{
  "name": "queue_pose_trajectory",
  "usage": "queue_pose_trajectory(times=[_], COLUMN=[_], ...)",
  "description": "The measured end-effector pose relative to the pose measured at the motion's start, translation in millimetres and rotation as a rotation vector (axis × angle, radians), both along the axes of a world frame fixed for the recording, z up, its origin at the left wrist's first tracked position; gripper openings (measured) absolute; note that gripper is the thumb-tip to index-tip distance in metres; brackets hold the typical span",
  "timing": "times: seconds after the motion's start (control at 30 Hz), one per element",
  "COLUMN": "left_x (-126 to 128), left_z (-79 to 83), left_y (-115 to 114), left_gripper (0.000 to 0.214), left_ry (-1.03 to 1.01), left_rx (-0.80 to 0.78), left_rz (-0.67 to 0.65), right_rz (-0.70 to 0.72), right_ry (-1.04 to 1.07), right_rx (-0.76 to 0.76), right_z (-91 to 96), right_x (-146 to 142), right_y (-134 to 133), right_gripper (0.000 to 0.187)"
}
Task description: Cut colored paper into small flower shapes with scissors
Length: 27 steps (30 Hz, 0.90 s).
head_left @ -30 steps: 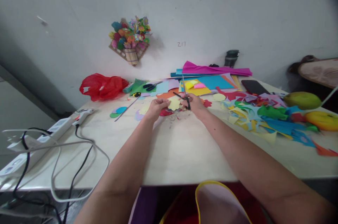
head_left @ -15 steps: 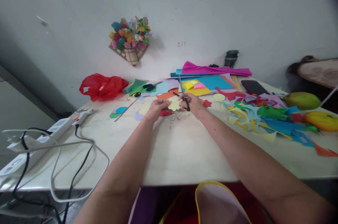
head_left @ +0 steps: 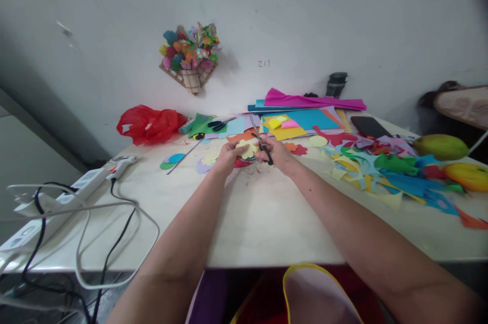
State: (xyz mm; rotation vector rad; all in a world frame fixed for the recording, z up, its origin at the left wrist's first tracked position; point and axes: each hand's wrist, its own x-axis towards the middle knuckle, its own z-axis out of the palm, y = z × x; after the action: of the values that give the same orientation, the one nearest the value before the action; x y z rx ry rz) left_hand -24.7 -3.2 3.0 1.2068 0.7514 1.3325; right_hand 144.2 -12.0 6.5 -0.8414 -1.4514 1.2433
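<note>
My left hand pinches a pale yellow paper flower with scalloped edges above the middle of the table. In my right hand is a pair of scissors with black handles, its blades pointing up and away to the left. The scissors are close to the flower's right edge; whether the blades touch it I cannot tell. Beneath and around the hands lie a red paper piece, orange paper and tiny paper clippings. Red and orange paper flowers lie right of my right hand.
Colourful paper scraps and two mangoes cover the table's right side, near a dark phone. Paper sheets lie at the back, with second scissors and a red plastic bag to the left. Cables trail from a power strip.
The scissors have swung, their blades now leaning further left. The yellow flower has turned and shifted slightly left in my left hand. The camera view has moved a little.
</note>
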Motion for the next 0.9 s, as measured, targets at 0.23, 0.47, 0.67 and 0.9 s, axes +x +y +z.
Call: queue_pose_trajectory(times=[0.23, 0.47, 0.67, 0.9], left_x=[-5.1, -9.0, -9.5, -6.9], left_z=[0.6, 0.8, 2.3, 0.6], left_y=[3.3, 2.6, 1.0, 1.2], left_gripper=[0.038, 0.034, 0.034, 0.031], left_ry=[-0.006, 0.053, 0.058, -0.014], left_rx=[0.048, 0.058, 0.015, -0.02], left_rz=[-0.031, -0.08, -0.09, -0.037], right_rz=[0.069, 0.204, 0.211, 0.233], right_ry=[-0.123, -0.259, -0.321, -0.3], right_rx=[-0.064, -0.047, -0.087, -0.074], right_z=[-1.9, 2.4, 13.0, 5.4], right_x=[11.7, 21.4, 21.8, 20.2], right_y=[2.1, 1.5, -6.2, -0.9], right_gripper=[0.029, 0.023, 0.019, 0.022])
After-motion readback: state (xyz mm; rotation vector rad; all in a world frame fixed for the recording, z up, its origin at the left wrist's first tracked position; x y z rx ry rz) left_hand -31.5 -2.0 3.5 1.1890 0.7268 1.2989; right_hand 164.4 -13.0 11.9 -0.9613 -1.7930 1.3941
